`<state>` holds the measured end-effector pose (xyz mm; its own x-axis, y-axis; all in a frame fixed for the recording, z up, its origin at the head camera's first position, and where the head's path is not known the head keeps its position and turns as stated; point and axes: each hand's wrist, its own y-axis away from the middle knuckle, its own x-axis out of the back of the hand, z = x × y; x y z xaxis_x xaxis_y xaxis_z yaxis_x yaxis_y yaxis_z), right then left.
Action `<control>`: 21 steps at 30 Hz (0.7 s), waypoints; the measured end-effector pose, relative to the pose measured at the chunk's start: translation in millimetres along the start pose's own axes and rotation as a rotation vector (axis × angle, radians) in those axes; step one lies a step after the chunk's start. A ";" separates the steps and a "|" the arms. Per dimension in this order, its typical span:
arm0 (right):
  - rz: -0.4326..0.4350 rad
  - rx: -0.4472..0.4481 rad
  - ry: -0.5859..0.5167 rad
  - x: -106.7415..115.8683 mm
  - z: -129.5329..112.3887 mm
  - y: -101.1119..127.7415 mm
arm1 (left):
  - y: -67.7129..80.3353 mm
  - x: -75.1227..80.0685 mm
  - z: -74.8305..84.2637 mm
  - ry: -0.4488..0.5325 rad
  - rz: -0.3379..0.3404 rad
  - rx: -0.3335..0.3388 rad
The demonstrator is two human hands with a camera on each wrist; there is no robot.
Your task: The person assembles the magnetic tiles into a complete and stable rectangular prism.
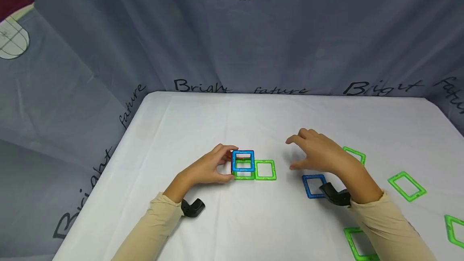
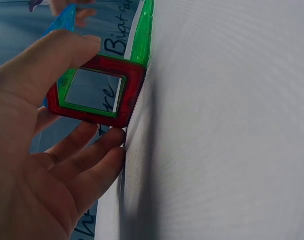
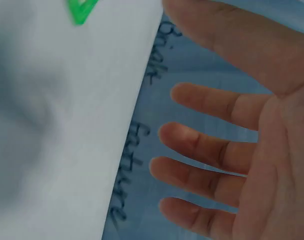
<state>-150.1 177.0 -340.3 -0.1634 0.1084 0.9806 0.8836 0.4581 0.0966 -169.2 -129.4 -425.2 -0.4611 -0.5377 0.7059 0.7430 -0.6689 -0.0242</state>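
both hands work over a white table [image 1: 224, 228]. from the head view, the left hand [image 1: 208, 168] grips the small cube of magnetic frames [image 1: 243, 164], thumb and fingers curled on its left side; a green frame [image 1: 265, 170] lies flat, touching the cube's right edge. the right hand [image 1: 319, 154] hovers empty, fingers spread, above a loose blue frame [image 1: 313, 185].

left wrist view: thumb over the red side frame [image 2: 94, 92]. keeping that grip light and square should stop the walls collapsing.

right wrist view: fingers [image 3: 202, 145] apart, holding nothing.

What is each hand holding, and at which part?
Left hand grips the tile cube at its red side tile. Right hand holds nothing.
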 end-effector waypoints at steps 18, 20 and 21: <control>-0.162 -0.083 -0.103 -31.4 27.4 22.3 | 0.2 0.6 0.6 0.027 -0.008 0.021; -0.202 -0.098 -0.116 -34.8 28.3 20.6 | -0.2 0.8 0.7 0.027 -0.010 0.020; -0.218 -0.102 -0.120 -36.0 29.0 20.0 | -0.3 1.0 0.9 0.027 -0.011 0.020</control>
<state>-139.3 207.8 -378.7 -0.4006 0.1235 0.9079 0.8602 0.3918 0.3263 -169.5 -129.3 -423.9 -0.4822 -0.5442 0.6866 0.7472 -0.6646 -0.0020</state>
